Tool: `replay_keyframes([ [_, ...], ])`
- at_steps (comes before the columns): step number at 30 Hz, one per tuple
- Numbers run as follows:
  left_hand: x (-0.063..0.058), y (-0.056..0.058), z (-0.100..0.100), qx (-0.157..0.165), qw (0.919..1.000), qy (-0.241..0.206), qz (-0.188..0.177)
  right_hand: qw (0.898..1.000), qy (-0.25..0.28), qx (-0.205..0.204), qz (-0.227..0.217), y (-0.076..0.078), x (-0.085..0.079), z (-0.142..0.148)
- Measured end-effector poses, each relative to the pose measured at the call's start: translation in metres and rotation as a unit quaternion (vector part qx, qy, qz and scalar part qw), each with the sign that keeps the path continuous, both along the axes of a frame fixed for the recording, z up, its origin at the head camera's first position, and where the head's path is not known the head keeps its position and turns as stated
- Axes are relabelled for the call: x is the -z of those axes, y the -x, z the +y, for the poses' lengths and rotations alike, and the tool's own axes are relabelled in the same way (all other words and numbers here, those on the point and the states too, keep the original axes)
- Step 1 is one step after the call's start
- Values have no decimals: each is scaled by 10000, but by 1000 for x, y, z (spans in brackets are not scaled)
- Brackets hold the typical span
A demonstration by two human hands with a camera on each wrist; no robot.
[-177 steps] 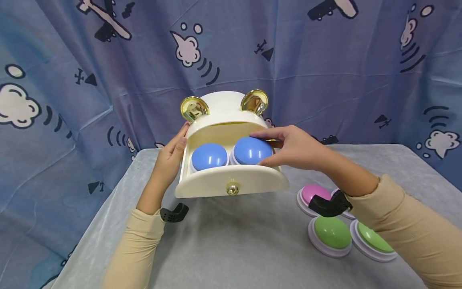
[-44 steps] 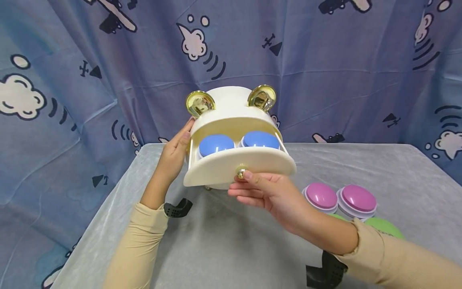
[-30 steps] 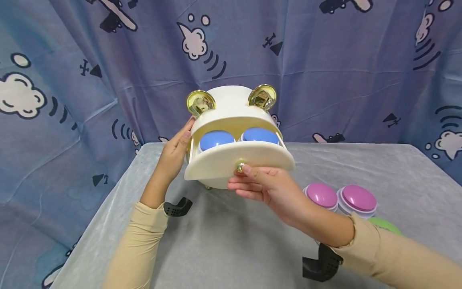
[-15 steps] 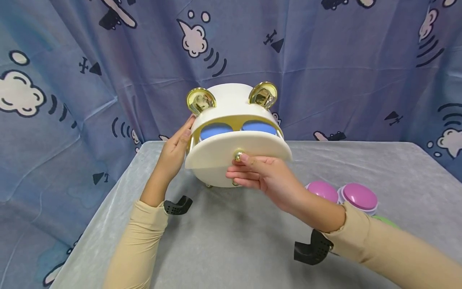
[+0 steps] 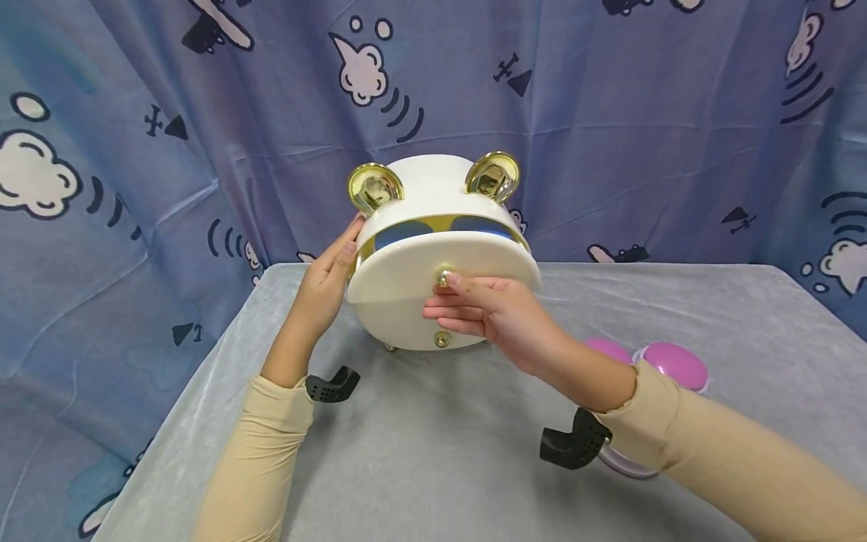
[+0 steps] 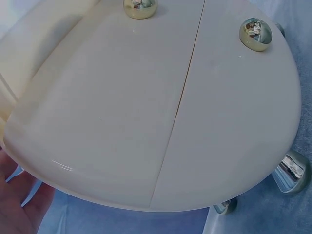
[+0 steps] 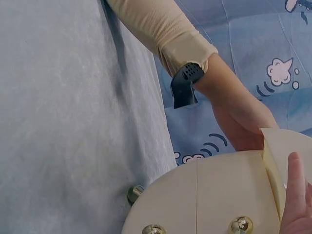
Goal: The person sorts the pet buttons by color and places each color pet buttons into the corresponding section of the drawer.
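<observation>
A white rounded cabinet point(image 5: 433, 177) with two gold ear-shaped knobs stands on the table. Its upper drawer point(image 5: 393, 267) is pulled out a little; over the drawer's front edge the tops of two blue domed buttons point(image 5: 404, 232) show in shadow. My right hand point(image 5: 508, 320) pinches this drawer's gold knob point(image 5: 443, 277) between thumb and forefinger, the other fingers extended below. On the cabinet's left side my left hand point(image 5: 325, 282) rests with fingers lying along the wall. The lower drawer point(image 6: 234, 112) sits flush, its gold knob point(image 5: 442, 339) untouched.
Pink domed buttons point(image 5: 677, 365) lie to the right on the grey table point(image 5: 433, 452), partly behind my right forearm. A pale button rim point(image 5: 630, 465) shows below that sleeve. Behind the table hangs a blue patterned curtain point(image 5: 440, 98).
Earlier my right hand held the right blue button in the drawer; then it moved to the knob. Since then, the drawer has slid inward, hiding most of both buttons. My left hand stays at the side.
</observation>
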State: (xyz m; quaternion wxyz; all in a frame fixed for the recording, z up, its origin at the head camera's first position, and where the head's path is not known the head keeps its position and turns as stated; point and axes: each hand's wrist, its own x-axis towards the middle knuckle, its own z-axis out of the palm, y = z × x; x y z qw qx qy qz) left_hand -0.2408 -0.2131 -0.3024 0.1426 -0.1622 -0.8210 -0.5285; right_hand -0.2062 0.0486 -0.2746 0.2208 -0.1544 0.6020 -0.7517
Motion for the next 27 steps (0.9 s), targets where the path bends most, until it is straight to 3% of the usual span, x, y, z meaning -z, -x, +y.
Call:
replay_keyframes([
  [27,-1,0,1,81,9997,-157,176,9999,120,95,63,24,-1,-7],
])
